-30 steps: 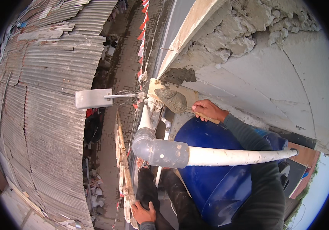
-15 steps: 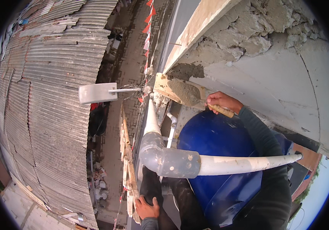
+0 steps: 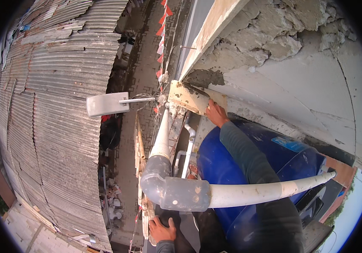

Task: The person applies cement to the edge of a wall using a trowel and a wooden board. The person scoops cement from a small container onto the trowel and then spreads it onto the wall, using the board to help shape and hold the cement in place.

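Note:
My right hand (image 3: pixel 217 113) is closed around a trowel, its handle mostly hidden by the fingers. The dark trowel blade (image 3: pixel 198 91) is seen nearly edge-on against a pale, mortar-spotted board (image 3: pixel 185 96) at the foot of the wall corner. Wet grey mortar (image 3: pixel 206 77) sticks to the wall just above that board. Low in the view, my left hand (image 3: pixel 163 230) lies beside my dark-clad leg, at the edge of a weathered wooden plank (image 3: pixel 148 215). Its thumb stands apart from the fingers, and it holds nothing that I can see.
A white pipe (image 3: pixel 257 195) with a grey elbow (image 3: pixel 158 177) crosses in front of me. Beneath my right arm lies a blue tank (image 3: pixel 231 147). A lamp (image 3: pixel 107 103) juts out over the street, and a corrugated roof (image 3: pixel 58 126) fills the left. Rough plaster (image 3: pixel 269 38) covers the upper wall.
My right hand has moved left with the trowel, over the board. The blade has turned from flat, with mortar on it, to nearly edge-on. My left hand stays in place.

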Motion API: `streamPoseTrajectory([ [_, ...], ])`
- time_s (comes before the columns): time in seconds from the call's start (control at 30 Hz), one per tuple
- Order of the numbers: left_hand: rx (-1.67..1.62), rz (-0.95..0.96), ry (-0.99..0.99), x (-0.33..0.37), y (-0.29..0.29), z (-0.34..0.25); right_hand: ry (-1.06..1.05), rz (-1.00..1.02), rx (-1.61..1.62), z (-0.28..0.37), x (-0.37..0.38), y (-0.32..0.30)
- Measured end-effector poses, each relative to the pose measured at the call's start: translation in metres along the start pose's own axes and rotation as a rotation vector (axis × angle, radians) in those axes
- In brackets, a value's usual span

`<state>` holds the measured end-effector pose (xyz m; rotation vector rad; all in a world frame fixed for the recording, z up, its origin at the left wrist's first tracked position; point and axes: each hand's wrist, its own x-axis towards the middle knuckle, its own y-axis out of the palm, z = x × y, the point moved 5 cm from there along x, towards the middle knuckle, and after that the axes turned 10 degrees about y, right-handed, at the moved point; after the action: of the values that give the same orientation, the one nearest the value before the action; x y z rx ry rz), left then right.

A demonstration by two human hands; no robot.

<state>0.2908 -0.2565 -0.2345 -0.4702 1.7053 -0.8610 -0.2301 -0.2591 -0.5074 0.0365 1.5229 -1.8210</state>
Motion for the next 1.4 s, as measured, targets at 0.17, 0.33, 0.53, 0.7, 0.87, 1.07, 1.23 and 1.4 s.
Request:
streamPoseTrajectory([
  [0.17,-0.004,0.0,-0.01,-0.001,0.002,0.002,0.005,-0.04,-0.055,0.001,0.009,-0.024],
  [0.33,-0.002,0.006,-0.018,0.001,0.003,0.0,0.001,0.035,0.007,0.011,-0.006,-0.061],
  [0.53,0.004,-0.015,-0.006,0.004,0.003,0.001,-0.055,-0.002,0.084,0.029,-0.038,-0.12],
  [0.7,0.01,-0.008,-0.009,0.006,-0.001,-0.002,-0.066,0.001,0.098,0.035,-0.057,-0.162],
  [0.87,0.004,0.006,-0.014,0.009,0.0,-0.002,-0.066,-0.05,0.299,0.037,-0.089,-0.195],
  [1.07,0.032,0.078,-0.024,0.017,-0.001,-0.009,0.065,0.054,0.495,0.044,-0.155,-0.189],
  [1.23,0.033,-0.033,0.113,0.024,-0.003,-0.035,0.337,0.366,0.708,0.062,-0.28,-0.223],
  [1.4,0.024,-0.093,0.358,0.03,-0.032,-0.065,0.356,0.403,0.71,0.089,-0.434,-0.302],
])
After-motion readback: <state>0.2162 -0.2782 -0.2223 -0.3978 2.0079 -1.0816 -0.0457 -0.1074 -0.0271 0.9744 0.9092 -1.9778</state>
